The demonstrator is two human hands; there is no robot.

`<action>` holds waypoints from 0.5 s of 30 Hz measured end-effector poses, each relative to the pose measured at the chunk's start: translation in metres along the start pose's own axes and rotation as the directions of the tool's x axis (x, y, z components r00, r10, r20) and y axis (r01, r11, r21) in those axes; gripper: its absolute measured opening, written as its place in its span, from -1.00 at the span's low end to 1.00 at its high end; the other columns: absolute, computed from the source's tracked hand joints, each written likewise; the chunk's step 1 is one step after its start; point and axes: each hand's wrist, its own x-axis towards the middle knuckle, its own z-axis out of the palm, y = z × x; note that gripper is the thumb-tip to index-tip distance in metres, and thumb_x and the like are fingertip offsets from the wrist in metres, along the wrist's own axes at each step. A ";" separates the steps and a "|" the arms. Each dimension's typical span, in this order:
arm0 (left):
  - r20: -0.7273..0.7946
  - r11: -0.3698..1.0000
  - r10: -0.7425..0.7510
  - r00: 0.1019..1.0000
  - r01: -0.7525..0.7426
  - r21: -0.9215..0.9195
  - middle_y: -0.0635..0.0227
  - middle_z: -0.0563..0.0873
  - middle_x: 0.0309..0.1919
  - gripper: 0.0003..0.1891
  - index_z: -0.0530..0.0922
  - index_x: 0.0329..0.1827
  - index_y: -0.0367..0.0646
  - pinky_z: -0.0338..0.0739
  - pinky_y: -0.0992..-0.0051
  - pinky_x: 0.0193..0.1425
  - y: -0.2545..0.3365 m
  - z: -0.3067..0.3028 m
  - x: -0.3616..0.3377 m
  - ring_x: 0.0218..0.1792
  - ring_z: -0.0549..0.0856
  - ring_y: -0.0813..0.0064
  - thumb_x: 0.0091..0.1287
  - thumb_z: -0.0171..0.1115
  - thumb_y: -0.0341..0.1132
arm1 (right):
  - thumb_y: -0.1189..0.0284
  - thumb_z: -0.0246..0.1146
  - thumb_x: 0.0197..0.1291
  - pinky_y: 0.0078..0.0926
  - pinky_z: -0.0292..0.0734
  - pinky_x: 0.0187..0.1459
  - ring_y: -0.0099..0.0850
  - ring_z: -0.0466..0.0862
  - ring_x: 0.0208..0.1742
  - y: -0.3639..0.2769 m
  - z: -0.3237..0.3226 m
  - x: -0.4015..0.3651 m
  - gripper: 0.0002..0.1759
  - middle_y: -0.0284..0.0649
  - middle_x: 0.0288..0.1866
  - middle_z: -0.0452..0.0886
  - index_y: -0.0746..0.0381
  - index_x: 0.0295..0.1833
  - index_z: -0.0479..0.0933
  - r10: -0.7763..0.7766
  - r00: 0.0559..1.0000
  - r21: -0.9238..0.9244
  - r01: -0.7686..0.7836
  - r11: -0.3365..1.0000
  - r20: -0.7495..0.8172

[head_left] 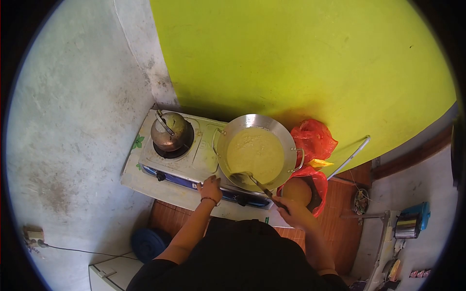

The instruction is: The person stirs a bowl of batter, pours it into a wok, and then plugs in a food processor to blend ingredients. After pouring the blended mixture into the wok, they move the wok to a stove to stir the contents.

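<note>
A wide two-handled metal wok (251,121) stands on the right burner of the gas stove (201,145), holding a pale yellow liquid (256,150). My right hand (294,212) is closed around the dark handle of a spatula (263,188), whose blade rests in the liquid near the wok's lower left edge. At the stove's front edge, left of the wok, is my left hand (210,189), its fingers bent over the edge; whether they hold anything is too small to tell.
On the left burner sits a kettle (171,133). Red plastic bags (314,140) and a round brown item (296,192) lie right of the wok. A blue lidded bucket (147,245) stands on the floor at lower left, and a rack (387,237) at right.
</note>
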 end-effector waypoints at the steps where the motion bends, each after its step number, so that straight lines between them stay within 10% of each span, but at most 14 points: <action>1: 0.029 0.999 0.022 0.999 -0.023 0.029 0.38 0.47 0.30 -0.54 0.56 0.18 0.14 -0.06 -0.07 0.42 0.002 0.001 0.001 0.30 0.44 0.39 0.16 0.16 -0.38 | 0.49 0.14 0.21 -0.21 0.53 -0.08 0.02 0.65 -0.18 0.001 0.009 0.006 -0.54 0.09 -0.18 0.64 0.25 0.26 0.41 -0.027 0.999 0.010 0.027 1.000 -0.028; 10: 0.187 0.958 0.097 0.977 -0.143 0.248 0.43 0.36 0.41 -0.49 0.48 0.28 0.20 -0.19 -0.17 0.46 0.010 0.004 0.003 0.35 0.40 0.46 0.23 0.07 -0.37 | 0.45 0.15 0.23 -0.24 0.53 -0.19 -0.06 0.69 -0.25 -0.026 0.030 0.054 -0.54 0.15 -0.27 0.63 0.24 0.27 0.40 0.252 0.964 0.213 -0.230 0.950 -0.084; 15: 0.279 0.940 0.097 0.955 -0.180 0.290 0.55 0.30 0.44 -0.45 0.41 0.35 0.22 -0.34 -0.18 0.49 0.008 -0.009 0.003 0.35 0.41 0.54 0.24 0.05 -0.36 | 0.45 0.18 0.17 -0.15 0.53 -0.16 0.00 0.66 -0.22 -0.005 0.032 0.050 -0.49 0.15 -0.26 0.62 0.22 0.28 0.40 0.146 0.955 0.086 -0.128 0.988 -0.257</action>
